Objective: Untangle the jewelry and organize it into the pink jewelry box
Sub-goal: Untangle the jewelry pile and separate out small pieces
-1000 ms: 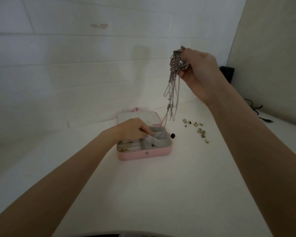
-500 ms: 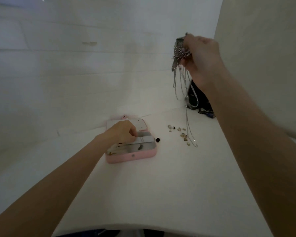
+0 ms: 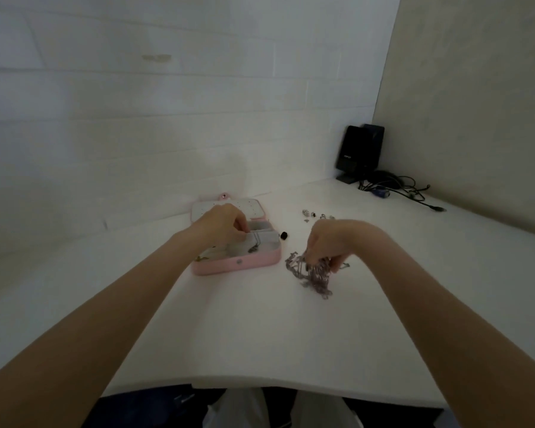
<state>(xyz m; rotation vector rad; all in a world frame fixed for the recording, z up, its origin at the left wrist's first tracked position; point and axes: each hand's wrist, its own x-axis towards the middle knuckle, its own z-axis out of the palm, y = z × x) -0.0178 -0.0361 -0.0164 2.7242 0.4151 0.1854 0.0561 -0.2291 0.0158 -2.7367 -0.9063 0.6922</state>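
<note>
Head view, white table (dim), brick wall

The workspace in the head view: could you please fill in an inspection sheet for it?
Surface: white tabletop, curved near edge.
Job's things: open pink jewelry box, chains in its right compartment; tangled chains heaped on the table right of the box; small loose jewelry pieces behind them.
Clutter: small black piece beside the box's right wall.
Grippers: left hand over the box, fingers pinching at a chain; right hand gripping the tangled chains from above.
Cables: black cable bundle in the far right corner.
Surroundings: white brick wall, beige side panel, black speaker.
</note>
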